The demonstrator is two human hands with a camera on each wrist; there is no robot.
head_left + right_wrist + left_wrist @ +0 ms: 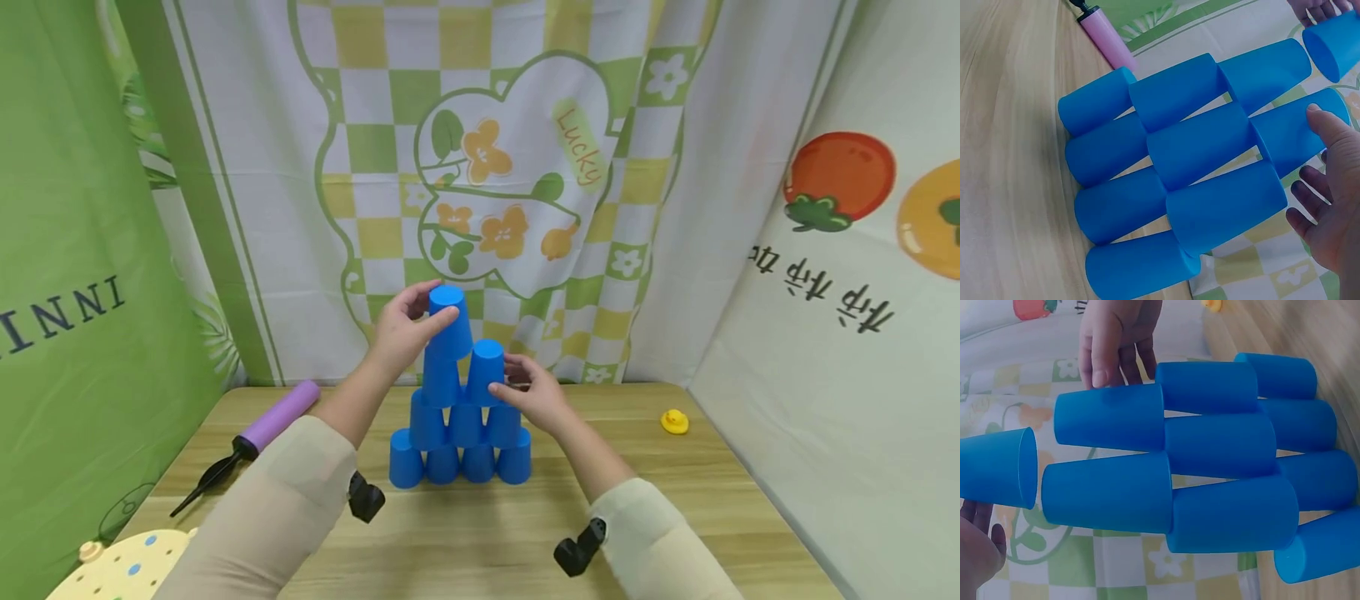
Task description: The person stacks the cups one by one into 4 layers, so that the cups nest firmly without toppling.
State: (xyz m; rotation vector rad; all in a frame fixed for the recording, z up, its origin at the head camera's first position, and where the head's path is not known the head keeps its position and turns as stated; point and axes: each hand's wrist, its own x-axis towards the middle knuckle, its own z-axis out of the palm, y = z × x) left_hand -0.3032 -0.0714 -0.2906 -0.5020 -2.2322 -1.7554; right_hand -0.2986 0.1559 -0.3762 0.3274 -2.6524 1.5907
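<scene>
Blue cups stand upside down in a tiered stack on the table: several in the bottom row (442, 464), three in the row above (467, 425), two in the third. My left hand (399, 332) grips a blue cup (452, 332) between thumb and fingers, above the third row's left cup (440, 379). In the left wrist view, a gap separates this held cup (997, 467) from the stack. My right hand (538, 398) is beside the third row's right cup (486, 371), thumb in front and fingers at its far side. Contact there is unclear.
A purple hand pump (281, 417) with a black end lies at the table's left. One yellow rubber duck (674, 422) sits at the right. A spotted pale yellow object (123, 568) is at the lower left. Printed curtains (375, 275) hang behind the wooden table (600, 467).
</scene>
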